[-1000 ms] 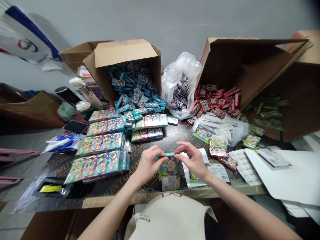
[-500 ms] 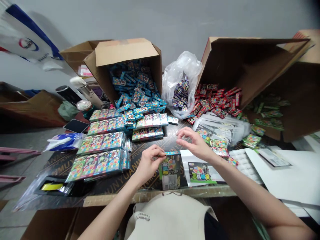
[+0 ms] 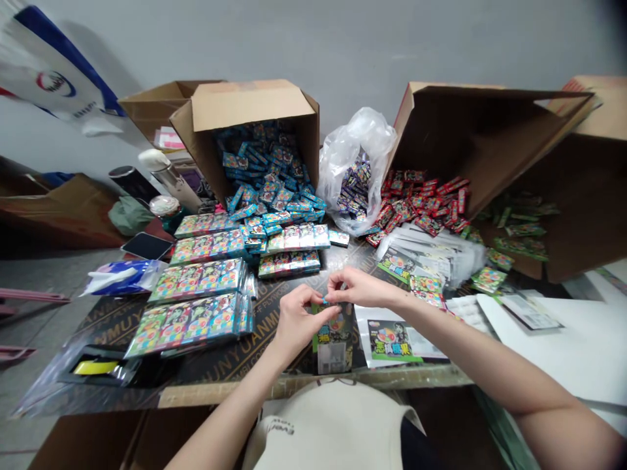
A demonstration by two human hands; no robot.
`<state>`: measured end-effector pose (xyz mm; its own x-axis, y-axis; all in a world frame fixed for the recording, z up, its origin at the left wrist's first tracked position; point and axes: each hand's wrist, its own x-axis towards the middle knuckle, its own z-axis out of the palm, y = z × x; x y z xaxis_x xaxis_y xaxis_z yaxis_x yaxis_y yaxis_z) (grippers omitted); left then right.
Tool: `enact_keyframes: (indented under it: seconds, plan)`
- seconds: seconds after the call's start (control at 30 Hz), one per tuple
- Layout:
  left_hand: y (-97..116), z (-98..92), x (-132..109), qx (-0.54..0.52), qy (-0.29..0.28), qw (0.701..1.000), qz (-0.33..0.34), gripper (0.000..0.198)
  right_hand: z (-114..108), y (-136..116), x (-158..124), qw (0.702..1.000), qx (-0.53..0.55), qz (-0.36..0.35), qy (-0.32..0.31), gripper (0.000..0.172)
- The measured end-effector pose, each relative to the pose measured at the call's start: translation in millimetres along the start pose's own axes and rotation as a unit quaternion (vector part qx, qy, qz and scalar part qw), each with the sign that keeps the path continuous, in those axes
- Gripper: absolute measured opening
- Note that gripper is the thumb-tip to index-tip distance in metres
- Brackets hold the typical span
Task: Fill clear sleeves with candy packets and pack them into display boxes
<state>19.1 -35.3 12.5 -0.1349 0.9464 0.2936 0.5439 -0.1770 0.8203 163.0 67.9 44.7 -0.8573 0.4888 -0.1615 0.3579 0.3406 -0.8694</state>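
My left hand (image 3: 298, 318) and my right hand (image 3: 357, 287) meet above the table's front edge, fingers pinched together. Between their fingertips shows a bit of a small blue box (image 3: 324, 300), mostly covered by the fingers. Just below them is a dark printed plastic bag (image 3: 335, 343) with a pale label panel; whether the fingers also grip its top I cannot tell. To its right lies another printed bag (image 3: 392, 339) with a green lower edge, flat on a white sheet. Wrapped rows of colourful small boxes (image 3: 189, 320) are stacked left of my left hand.
A carton (image 3: 255, 108) spills blue boxes at the back. Beside it stand a clear plastic bag (image 3: 362, 124) of purple boxes and a large carton (image 3: 490, 130) near red boxes (image 3: 426, 196). Loose bags (image 3: 435, 254) lie at right. A phone (image 3: 147, 245) and bottles (image 3: 176, 183) are at left.
My right hand has moved left and down from its raised place, and its fingers now meet those of my left hand at the blue box. The box is now more hidden.
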Motion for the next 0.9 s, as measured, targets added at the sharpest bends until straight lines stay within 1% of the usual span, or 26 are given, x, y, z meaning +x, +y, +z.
enact_keyframes:
  seconds: [0.1,0.17,0.23,0.27,0.3,0.37,0.43,0.47,0.5,0.53,0.6,0.63,0.7,0.73,0.77,0.83,0.9]
  plan:
    - [-1.9,3.6,-1.2,0.013,0.016,1.000,0.003,0.018,4.1,7.7,0.9,1.000,-0.004,-0.002,0.028,0.020]
    - [-1.5,3.8,-1.5,0.012,0.016,1.000,-0.001,0.018,9.3,13.4,1.3,0.998,0.021,0.003,0.055,0.020]
    - [-2.2,5.3,-3.0,-0.003,0.016,1.000,-0.025,0.016,15.6,17.8,1.1,0.992,0.092,0.014,0.087,0.021]
    - [-3.6,7.4,-4.7,-0.027,0.017,0.998,-0.048,0.016,18.4,19.1,0.4,0.985,0.140,0.021,0.099,0.023]
    - [-5.8,10.1,-7.2,-0.066,0.012,0.995,-0.077,0.020,20.6,19.7,-0.7,0.976,0.187,0.028,0.107,0.028]
    - [-11.3,16.1,-13.8,-0.159,-0.026,0.977,-0.142,0.032,22.0,20.1,-4.3,0.958,0.258,0.039,0.116,0.034]
    - [-15.1,18.3,-19.4,-0.214,-0.074,0.957,-0.182,0.031,18.7,21.8,-9.5,0.943,0.300,0.055,0.131,0.035]
    - [-15.2,16.5,-20.5,-0.211,-0.088,0.956,-0.185,0.027,15.6,24.2,-12.5,0.935,0.314,0.062,0.151,0.037]
    - [-14.0,12.8,-20.1,-0.189,-0.092,0.962,-0.173,0.024,12.0,28.0,-15.6,0.927,0.322,0.065,0.179,0.039]
    - [-11.6,7.6,-17.7,-0.155,-0.085,0.974,-0.144,0.023,8.2,33.2,-18.7,0.919,0.324,0.065,0.213,0.041]
    - [-6.7,-4.0,-7.6,-0.057,-0.059,0.996,-0.046,0.028,2.3,46.4,-24.4,0.909,0.303,0.060,0.282,0.041]
    - [-6.0,-8.3,-0.5,0.004,-0.046,0.999,0.013,0.034,1.1,53.7,-27.0,0.907,0.283,0.056,0.307,0.039]
    - [-12.0,-9.5,15.5,0.133,-0.028,0.985,0.108,0.045,2.6,67.4,-32.3,0.912,0.235,0.050,0.331,0.034]
    - [-19.2,-5.8,23.2,0.193,-0.025,0.972,0.135,0.048,5.0,73.5,-35.1,0.919,0.206,0.048,0.333,0.031]
    - [-28.8,0.4,30.0,0.245,-0.028,0.958,0.148,0.049,7.8,79.1,-38.1,0.926,0.170,0.047,0.335,0.029]
    - [-52.1,17.2,39.9,0.321,-0.036,0.934,0.150,0.049,12.5,89.7,-44.9,0.936,0.075,0.046,0.342,0.025]
    - [-75.7,33.4,44.9,0.362,-0.039,0.921,0.141,0.049,11.9,101.1,-53.6,0.931,-0.051,0.055,0.356,0.022]
